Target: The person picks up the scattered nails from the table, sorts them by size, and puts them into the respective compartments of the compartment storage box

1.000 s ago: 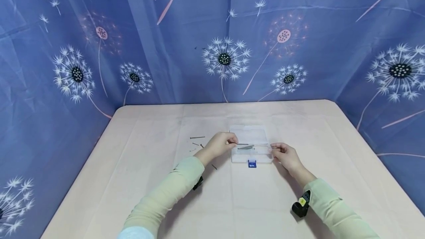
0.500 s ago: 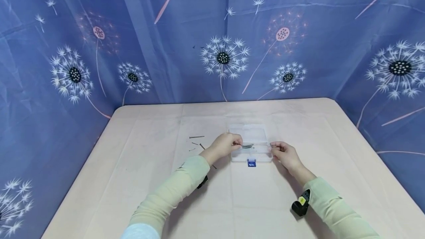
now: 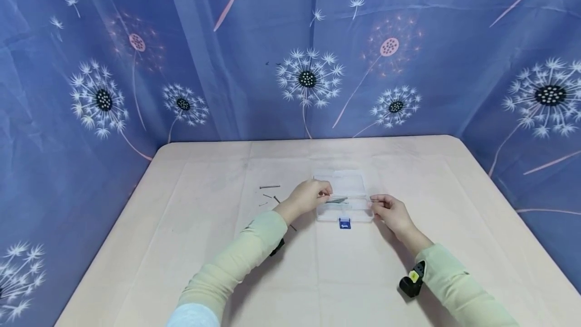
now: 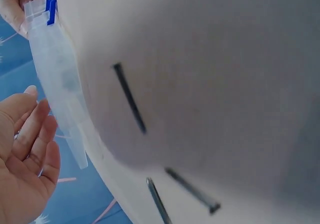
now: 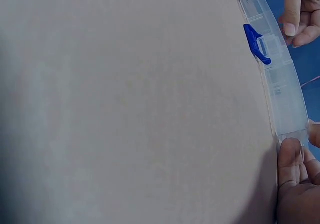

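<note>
A clear plastic compartment box (image 3: 358, 214) with a blue latch (image 3: 345, 223) lies on the table, its lid (image 3: 342, 183) swung back. Several thin nails (image 3: 338, 200) lie in its rear section. Over the box's left end is my left hand (image 3: 307, 196), fingers loosely bent, thumb near the index finger; the left wrist view shows nothing between them. My right hand (image 3: 391, 212) pinches the box's right end between thumb and fingers, also visible in the right wrist view, where the box wall (image 5: 287, 99) runs into the fingers.
Several loose nails lie left of the box, among them a long nail (image 3: 270, 186) and a short nail (image 3: 268, 196). A dark nail (image 4: 130, 99) shows close in the left wrist view. A blue patterned curtain (image 3: 236, 64) stands behind the table (image 3: 204, 165).
The left hand has moved slightly right over the box. The nail it pinched a second ago is no longer seen in its fingers. The right hand stays at the box's right end.
</note>
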### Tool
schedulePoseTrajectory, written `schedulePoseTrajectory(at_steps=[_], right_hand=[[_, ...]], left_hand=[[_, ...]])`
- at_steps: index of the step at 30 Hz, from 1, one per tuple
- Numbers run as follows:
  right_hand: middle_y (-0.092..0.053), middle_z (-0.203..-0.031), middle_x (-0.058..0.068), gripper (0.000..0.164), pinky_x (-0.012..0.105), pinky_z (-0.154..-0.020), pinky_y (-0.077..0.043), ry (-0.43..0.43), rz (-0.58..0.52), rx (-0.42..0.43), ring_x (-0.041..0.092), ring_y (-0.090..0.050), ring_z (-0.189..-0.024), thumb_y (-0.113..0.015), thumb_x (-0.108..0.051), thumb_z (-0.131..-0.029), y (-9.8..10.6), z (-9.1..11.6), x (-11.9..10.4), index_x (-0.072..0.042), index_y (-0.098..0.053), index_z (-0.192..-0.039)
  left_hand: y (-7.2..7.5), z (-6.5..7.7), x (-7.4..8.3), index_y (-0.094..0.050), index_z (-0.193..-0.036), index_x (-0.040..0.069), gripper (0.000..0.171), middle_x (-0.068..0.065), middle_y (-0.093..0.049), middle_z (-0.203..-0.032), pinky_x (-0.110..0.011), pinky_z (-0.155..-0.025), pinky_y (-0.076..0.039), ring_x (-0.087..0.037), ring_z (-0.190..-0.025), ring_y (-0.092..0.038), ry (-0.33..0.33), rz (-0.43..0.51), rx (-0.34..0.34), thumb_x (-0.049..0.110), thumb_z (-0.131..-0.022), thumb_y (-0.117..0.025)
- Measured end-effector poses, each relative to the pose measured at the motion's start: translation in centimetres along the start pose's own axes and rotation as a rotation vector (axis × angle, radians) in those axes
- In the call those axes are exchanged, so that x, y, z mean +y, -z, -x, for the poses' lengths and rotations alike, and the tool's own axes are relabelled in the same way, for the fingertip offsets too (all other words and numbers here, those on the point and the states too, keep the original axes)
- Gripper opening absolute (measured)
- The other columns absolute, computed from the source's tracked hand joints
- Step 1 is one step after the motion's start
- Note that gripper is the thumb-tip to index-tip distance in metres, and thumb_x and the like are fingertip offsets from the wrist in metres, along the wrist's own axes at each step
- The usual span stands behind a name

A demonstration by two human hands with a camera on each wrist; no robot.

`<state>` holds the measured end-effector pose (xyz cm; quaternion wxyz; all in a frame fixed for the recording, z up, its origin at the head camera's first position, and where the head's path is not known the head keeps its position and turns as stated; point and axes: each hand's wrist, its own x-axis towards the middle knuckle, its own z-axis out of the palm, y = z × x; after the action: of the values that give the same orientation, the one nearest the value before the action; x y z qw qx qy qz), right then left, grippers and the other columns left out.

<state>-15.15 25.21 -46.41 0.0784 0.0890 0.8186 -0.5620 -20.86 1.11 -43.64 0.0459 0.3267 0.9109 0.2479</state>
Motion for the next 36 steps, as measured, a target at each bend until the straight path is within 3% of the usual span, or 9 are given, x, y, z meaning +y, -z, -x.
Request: schedulePoseTrajectory(at_steps=[9,18,25,30,36], right_hand=[[-0.06,-0.096,0.003,0.04,0.014,-0.065,-0.05,-0.017,0.007,0.013,0.0,-0.053,-0.074,-0.055,-0.01,-0.093,0.0,-0.1,-0.2,0.011,-0.049,-0.127],[-0.061,-0.096,0.005,0.04,0.014,-0.066,-0.05,-0.022,0.038,0.019,0.001,-0.054,-0.075,-0.054,-0.009,-0.093,0.0,0.1,-0.1,0.011,-0.05,-0.127],[-0.063,-0.094,0.004,0.039,0.014,-0.066,-0.051,-0.013,0.035,0.023,0.001,-0.054,-0.075,-0.055,-0.01,-0.093,0.3,0.4,0.0,0.011,-0.05,-0.126],[-0.062,-0.093,0.002,0.039,0.014,-0.065,-0.051,-0.006,0.027,0.034,0.0,-0.054,-0.073,-0.055,-0.009,-0.093,0.6,0.3,0.0,0.012,-0.05,-0.125],[-0.059,-0.089,-0.001,0.038,0.014,-0.063,-0.05,-0.001,-0.021,0.029,0.0,-0.053,-0.071,-0.055,-0.007,-0.093,-0.1,0.3,0.0,0.013,-0.05,-0.124]], left_hand=[[1.8,0.9,-1.0,-0.067,-0.101,0.008,0.014,-0.002,-0.069,-0.1,-0.027,-0.084,-0.051,-0.017,-0.093,-0.063,-0.025,0.001,0.056,0.015,-0.09,-0.064],[3.1,2.3,-2.3,-0.066,-0.103,0.011,0.015,0.0,-0.067,-0.104,-0.029,-0.087,-0.05,-0.017,-0.097,-0.061,-0.005,0.027,0.041,0.018,-0.09,-0.065],[3.9,2.8,-4.1,-0.068,-0.101,0.009,0.014,-0.003,-0.068,-0.102,-0.033,-0.086,-0.05,-0.02,-0.095,-0.062,0.021,0.008,0.094,0.014,-0.088,-0.067],[4.2,3.2,-6.0,-0.069,-0.099,0.009,0.013,-0.003,-0.067,-0.099,-0.034,-0.083,-0.051,-0.022,-0.094,-0.062,0.062,0.009,0.135,0.013,-0.087,-0.067],[5.3,4.5,-8.1,-0.069,-0.099,0.007,0.012,-0.004,-0.066,-0.101,-0.035,-0.083,-0.051,-0.021,-0.094,-0.06,0.172,0.009,0.154,0.012,-0.089,-0.065]])
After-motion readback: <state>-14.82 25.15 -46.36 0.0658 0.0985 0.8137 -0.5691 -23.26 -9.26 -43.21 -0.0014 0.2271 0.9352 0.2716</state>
